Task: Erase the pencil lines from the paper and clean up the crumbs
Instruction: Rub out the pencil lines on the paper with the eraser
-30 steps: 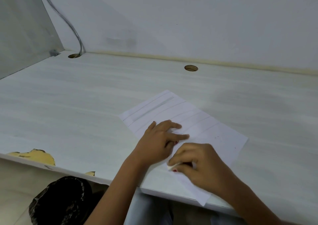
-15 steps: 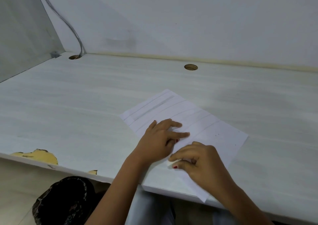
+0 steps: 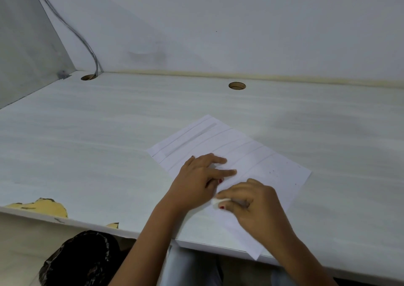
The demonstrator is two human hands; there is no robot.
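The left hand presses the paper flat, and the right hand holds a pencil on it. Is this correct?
Not quite: the head view shows the right hand pinching a white eraser, not a pencil. The left hand does press the paper flat.

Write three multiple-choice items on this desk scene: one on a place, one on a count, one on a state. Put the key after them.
1. The grey cable runs down into:
A) the corner hole at the far left of the desk
B) a wall socket
C) a drawer

2. Round holes in the desk top:
A) one
B) two
C) four

3. The right hand:
A) lies flat and open
B) grips a pencil
C) pinches a white eraser over the paper

Key:
1 A, the cable ends in that hole.
2 B, there is the corner hole plus the middle hole near the wall.
3 C, the eraser shows between thumb and fingers, above the sheet.
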